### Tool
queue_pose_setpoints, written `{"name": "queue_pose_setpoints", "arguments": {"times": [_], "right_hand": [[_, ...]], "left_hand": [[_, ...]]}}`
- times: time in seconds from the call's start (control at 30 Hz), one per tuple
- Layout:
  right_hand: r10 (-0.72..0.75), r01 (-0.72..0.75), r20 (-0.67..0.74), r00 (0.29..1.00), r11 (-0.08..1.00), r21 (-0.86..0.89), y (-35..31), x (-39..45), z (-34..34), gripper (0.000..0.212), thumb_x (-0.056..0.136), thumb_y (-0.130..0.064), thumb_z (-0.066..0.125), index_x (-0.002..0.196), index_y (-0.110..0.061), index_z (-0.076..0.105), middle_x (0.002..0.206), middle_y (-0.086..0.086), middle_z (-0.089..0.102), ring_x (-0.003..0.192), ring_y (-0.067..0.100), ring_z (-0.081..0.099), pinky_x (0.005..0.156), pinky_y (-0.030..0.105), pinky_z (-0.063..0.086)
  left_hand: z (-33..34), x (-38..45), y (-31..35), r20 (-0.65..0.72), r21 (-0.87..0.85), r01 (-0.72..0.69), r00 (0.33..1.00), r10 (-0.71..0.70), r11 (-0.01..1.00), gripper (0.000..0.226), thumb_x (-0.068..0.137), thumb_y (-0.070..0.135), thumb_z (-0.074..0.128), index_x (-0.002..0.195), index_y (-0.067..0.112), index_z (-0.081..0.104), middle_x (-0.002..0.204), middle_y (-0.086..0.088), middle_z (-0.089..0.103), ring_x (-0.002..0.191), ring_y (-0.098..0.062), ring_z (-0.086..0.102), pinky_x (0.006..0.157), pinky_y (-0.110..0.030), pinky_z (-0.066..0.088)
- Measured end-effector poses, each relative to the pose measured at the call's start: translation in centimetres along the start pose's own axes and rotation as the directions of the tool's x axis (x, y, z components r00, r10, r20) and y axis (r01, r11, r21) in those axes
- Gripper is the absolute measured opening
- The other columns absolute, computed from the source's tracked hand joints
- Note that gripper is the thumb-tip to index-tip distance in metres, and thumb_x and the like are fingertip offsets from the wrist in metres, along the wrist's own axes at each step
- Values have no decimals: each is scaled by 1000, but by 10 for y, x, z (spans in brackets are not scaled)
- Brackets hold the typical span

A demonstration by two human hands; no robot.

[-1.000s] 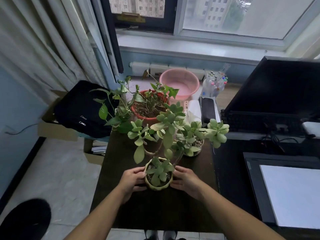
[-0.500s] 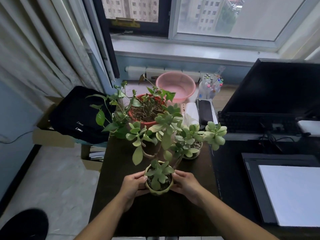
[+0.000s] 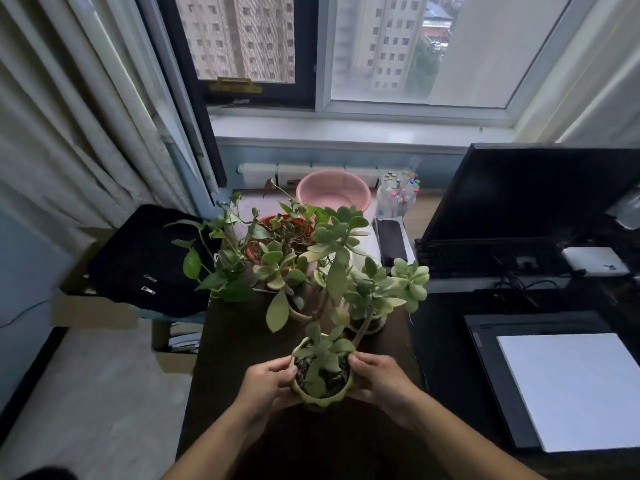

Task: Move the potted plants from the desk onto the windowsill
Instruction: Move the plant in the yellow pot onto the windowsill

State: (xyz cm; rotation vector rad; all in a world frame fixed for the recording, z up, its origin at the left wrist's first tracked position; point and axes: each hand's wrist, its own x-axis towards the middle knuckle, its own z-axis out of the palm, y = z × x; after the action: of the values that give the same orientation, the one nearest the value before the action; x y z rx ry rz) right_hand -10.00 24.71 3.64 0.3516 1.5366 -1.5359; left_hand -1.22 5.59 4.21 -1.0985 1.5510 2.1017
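Both hands clasp a small green pot [image 3: 320, 396] with a scalloped rim, low in the view at about 6 o'clock, above the near part of the dark counter [image 3: 239, 344]. The left hand [image 3: 266, 384] wraps the pot's left side, its fingers [image 3: 277, 364] curled against the rim; the right hand [image 3: 377, 379] does the same on the right side, fingers [image 3: 360, 358] bent over the rim's edge. Whether the pot's base touches the counter cannot be told. From the pot grows a succulent [image 3: 332, 271] with a long stem leaning toward 12 o'clock and thick oval leaves.

Behind it, toward 12 o'clock, stand more plants: a pale pot [image 3: 369, 323] with another succulent just at 1 o'clock of the held one, and a red pot [image 3: 277, 223] with a trailing vine [image 3: 214, 268] spreading toward 10 o'clock. Farther back sits a pink basin [image 3: 334, 190], with a cup of markers [image 3: 398, 195] beside it at its 3 o'clock. The white windowsill [image 3: 346, 131] runs across the view beyond these, under the window. At 3 o'clock a dark monitor [image 3: 526, 192] stands on the counter, and a tablet with a white sheet [image 3: 568, 386] lies at 4 o'clock. A black bag [image 3: 145, 258] rests at 9 o'clock, off the counter's left edge.
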Motion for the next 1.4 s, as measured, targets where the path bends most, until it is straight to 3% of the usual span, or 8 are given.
{"name": "queue_pose_setpoints", "arguments": {"times": [0.13, 0.4, 0.6, 0.77, 0.83, 1.1, 1.3, 1.4], "right_hand": [[-41, 42, 13, 999, 999, -6, -19, -21, 5, 32, 102, -15, 48, 128, -7, 65, 117, 12, 73, 110, 25, 69, 76, 30, 60], [-125, 125, -22, 992, 992, 2, -69, -52, 20, 25, 99, -14, 55, 116, -9, 73, 121, 21, 70, 117, 36, 64, 86, 39, 61], [-161, 162, -24, 987, 986, 37, -125, -67, 26, 22, 98, -13, 58, 111, -2, 71, 103, 18, 66, 91, 27, 60, 80, 41, 62], [-166, 167, -38, 985, 986, 27, -184, -72, 13, 24, 96, -13, 59, 115, 1, 66, 96, 22, 66, 87, 33, 65, 94, 50, 56], [-177, 178, -30, 984, 984, 14, -210, -73, 6, 26, 96, -11, 58, 118, 3, 63, 100, 26, 66, 88, 37, 67, 91, 51, 57], [-240, 241, 17, 971, 968, -76, -311, -54, -48, 26, 98, -7, 54, 122, 2, 58, 124, 30, 60, 94, 37, 64, 85, 51, 60], [-266, 267, 24, 964, 956, -121, -373, -19, -83, 18, 101, -9, 51, 111, 3, 58, 95, 20, 56, 79, 33, 60, 83, 55, 58], [-264, 265, 23, 964, 957, -118, -396, 1, -93, 13, 101, -9, 49, 105, 0, 58, 107, 24, 54, 90, 37, 58, 94, 55, 54]], "left_hand": [[1, -15, 19, 1, 6, -52, 999, 52, 999, 29, 95, 2, 53, 120, 3, 67, 99, -16, 77, 84, -31, 76, 65, -35, 60], [4, -51, 77, -10, -95, -56, 998, 55, 994, 22, 93, -1, 54, 108, 3, 70, 101, -20, 75, 88, -37, 72, 64, -39, 62], [13, -67, 139, -11, -53, -137, 991, 137, 989, 22, 91, -4, 56, 107, -1, 71, 108, -27, 72, 100, -37, 66, 79, -49, 59], [37, -74, 194, 10, -67, -149, 989, 150, 987, 18, 91, -6, 54, 104, -1, 66, 91, -23, 69, 81, -31, 65, 58, -41, 63], [50, -71, 215, 9, -69, -170, 985, 171, 983, 19, 92, -6, 52, 106, -1, 65, 95, -23, 66, 80, -30, 63, 52, -37, 61], [114, -33, 291, 26, -69, -161, 986, 163, 985, 19, 91, -6, 51, 104, -2, 64, 117, -33, 54, 105, -42, 62, 61, -45, 62], [151, 25, 337, 37, -109, -164, 985, 169, 980, 34, 88, -3, 56, 122, -4, 58, 123, -36, 55, 100, -46, 68, 68, -47, 62], [164, 44, 357, 28, -93, -158, 986, 161, 983, 26, 89, -2, 55, 115, -3, 58, 118, -34, 57, 91, -44, 70, 64, -45, 63]]}}
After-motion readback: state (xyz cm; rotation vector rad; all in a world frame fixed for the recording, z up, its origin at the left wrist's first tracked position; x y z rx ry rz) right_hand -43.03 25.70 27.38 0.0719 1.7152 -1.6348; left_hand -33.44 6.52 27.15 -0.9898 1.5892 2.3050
